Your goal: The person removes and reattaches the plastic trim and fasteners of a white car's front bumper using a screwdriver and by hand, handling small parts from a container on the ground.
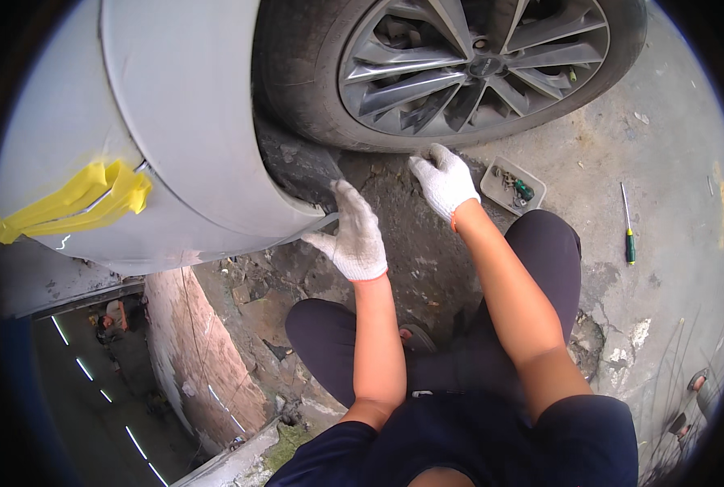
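Observation:
My left hand (pixel 355 237), in a white knit glove, is beside the lower corner of the white car bumper (pixel 207 146). Its fingers are stretched out together and the thumb stands apart, close to the bumper's edge. Behind the fingertips is the dark wheel-arch liner (pixel 297 166). My right hand (pixel 447 183), gloved alike, is just below the tyre (pixel 305 89) with its fingers curled in. Whatever those fingers may hold is hidden. The tyre carries a grey multi-spoke alloy wheel (pixel 484 66).
A clear plastic tray (pixel 532 203) with small parts and a green-handled tool stands right of my right hand. Farther right lies a green-handled screwdriver (pixel 628 235). Yellow tape (pixel 77 201) covers part of the bumper. At lower left, a pit (pixel 94 381) opens; another person's feet show lower right.

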### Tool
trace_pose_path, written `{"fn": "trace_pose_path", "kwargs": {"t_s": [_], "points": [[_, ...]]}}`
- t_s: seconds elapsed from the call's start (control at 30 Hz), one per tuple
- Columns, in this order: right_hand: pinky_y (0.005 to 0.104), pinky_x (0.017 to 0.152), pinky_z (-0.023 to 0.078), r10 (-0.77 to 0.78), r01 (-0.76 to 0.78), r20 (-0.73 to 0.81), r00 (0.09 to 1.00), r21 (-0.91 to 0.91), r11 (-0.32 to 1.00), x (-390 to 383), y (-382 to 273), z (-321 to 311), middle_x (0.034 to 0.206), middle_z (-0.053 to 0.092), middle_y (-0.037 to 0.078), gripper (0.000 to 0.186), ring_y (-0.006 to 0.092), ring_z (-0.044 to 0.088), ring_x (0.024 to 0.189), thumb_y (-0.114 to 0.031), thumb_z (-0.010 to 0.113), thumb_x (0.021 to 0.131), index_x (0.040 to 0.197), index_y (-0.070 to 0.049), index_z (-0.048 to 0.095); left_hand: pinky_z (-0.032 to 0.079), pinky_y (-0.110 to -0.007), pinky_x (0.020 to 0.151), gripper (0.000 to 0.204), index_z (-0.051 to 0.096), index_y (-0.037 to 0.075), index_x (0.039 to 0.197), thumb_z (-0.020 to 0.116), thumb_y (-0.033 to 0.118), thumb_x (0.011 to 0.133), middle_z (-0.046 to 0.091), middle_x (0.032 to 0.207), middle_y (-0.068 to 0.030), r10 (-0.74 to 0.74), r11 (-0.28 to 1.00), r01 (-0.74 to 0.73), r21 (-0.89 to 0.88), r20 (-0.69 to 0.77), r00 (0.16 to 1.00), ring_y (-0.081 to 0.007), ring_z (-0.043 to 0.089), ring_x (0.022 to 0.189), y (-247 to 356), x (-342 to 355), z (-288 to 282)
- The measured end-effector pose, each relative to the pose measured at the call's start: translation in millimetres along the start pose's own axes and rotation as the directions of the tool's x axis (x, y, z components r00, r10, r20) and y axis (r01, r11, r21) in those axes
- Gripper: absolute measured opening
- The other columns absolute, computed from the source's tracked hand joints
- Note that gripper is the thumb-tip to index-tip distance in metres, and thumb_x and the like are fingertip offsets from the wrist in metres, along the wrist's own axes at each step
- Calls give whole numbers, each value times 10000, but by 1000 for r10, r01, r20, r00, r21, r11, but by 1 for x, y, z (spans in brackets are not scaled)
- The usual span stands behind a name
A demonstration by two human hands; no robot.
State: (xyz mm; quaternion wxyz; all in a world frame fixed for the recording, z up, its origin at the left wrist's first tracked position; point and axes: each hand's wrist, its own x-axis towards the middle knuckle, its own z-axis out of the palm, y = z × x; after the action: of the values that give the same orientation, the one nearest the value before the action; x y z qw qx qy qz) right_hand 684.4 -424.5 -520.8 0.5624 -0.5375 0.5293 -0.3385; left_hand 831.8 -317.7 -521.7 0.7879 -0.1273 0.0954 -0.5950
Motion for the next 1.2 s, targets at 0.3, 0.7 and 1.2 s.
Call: {"fn": "trace_pose_path", "kwargs": {"t_s": [0.3, 0.7, 1.2], "points": [[392, 749, 531, -337, 358, 173, 925, -111, 927, -4, -49, 9, 870, 646, 157, 440, 332, 656, 825, -367, 765, 743, 969, -17, 622, 458, -368, 978, 548, 570, 12, 1090, 761, 451, 824, 609, 1172, -119, 451, 690, -252, 679, -131, 883, -242, 567, 1143, -3, -6, -14], [452, 672, 520, -585, 616, 203, 785, -360, 701, 13, -88, 50, 811, 630, 122, 255, 335, 650, 785, -331, 647, 800, 802, -79, 611, 426, -425, 1020, 578, 462, 93, 1429, 610, 371, 945, 523, 1415, -58, 423, 644, -203, 738, -122, 898, -227, 496, 1259, -45, -17, 1], [470, 729, 543, -268, 457, 380, 885, -605, 652, 7, -119, 46, 812, 700, 186, 438, 378, 681, 792, -465, 527, 906, 844, -83, 733, 392, -394, 1138, 771, 462, 11, 1359, 863, 140, 714, 493, 1359, -79, 524, 838, -397, -375, 348, 778, -250, 415, 1310, -5, 60, -1]]}}
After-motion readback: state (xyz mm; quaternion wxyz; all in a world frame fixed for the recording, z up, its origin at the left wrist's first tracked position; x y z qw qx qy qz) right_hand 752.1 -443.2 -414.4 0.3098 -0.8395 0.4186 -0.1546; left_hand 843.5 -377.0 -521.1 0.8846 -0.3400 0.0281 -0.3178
